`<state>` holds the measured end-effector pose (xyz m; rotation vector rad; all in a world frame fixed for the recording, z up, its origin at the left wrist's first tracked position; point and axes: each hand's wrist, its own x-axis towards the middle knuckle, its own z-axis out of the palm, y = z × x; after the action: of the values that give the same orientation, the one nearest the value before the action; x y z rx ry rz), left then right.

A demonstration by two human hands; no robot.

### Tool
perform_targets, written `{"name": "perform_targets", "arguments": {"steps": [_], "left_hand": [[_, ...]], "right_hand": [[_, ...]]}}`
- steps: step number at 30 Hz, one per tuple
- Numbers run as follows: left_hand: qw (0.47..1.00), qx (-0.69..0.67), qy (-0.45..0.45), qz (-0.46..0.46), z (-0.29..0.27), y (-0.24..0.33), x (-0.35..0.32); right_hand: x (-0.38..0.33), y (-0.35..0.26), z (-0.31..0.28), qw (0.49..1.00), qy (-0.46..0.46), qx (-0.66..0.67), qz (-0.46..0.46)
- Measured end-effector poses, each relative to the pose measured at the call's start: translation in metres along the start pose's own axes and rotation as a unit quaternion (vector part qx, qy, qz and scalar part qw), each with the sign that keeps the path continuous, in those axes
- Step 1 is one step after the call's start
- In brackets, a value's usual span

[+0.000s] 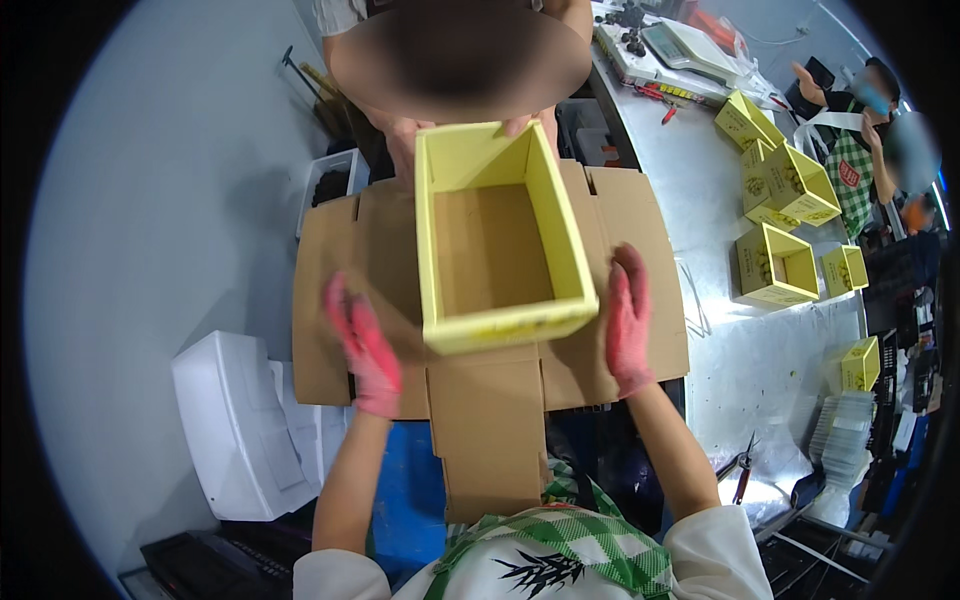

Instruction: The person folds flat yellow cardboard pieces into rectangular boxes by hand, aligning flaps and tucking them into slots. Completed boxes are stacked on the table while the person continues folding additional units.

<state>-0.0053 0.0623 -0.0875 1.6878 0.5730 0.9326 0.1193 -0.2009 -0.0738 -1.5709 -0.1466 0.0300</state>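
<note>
The person across from the yellow box [497, 240] has a blurred face, and only fingertips [518, 125] show over the box's far rim. The big brown cardboard [480, 400] is partly covered by the box, so its middle can't be seen. Two people [860, 150] at the right are blurred and cut off by the dark rim. The small things [632, 30] on the far table are too tiny to tell. The heap [900, 400] at the right edge is a dark jumble.
</note>
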Motion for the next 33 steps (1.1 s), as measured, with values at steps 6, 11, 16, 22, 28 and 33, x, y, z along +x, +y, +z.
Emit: {"name": "perform_targets", "arguments": {"steps": [6, 11, 16, 22, 28, 33], "left_hand": [[0.803, 0.586, 0.0, -0.105, -0.097, -0.004, 0.038], [0.857, 0.421, -0.137, -0.265, -0.127, -0.017, 0.051], [0.852, 0.457, -0.123, -0.225, -0.138, 0.0, 0.056], [0.761, 0.637, -0.099, -0.071, -0.105, 0.084, 0.038], [0.666, 0.734, -0.131, 0.02, -0.08, 0.084, 0.017], [0.601, 0.792, -0.097, 0.047, -0.085, 0.069, 0.011]], "right_hand": [[0.001, 0.022, -0.118, 0.86, 0.095, -0.497, 0.073], [-0.005, -0.011, -0.12, 0.929, -0.023, -0.297, 0.219], [0.002, -0.031, -0.127, 0.908, -0.026, -0.39, 0.148], [-0.002, -0.069, -0.09, 0.84, -0.015, -0.543, 0.017], [-0.028, -0.055, -0.032, 0.74, -0.099, -0.652, -0.132], [-0.028, -0.056, -0.031, 0.774, -0.093, -0.611, -0.137]]}}
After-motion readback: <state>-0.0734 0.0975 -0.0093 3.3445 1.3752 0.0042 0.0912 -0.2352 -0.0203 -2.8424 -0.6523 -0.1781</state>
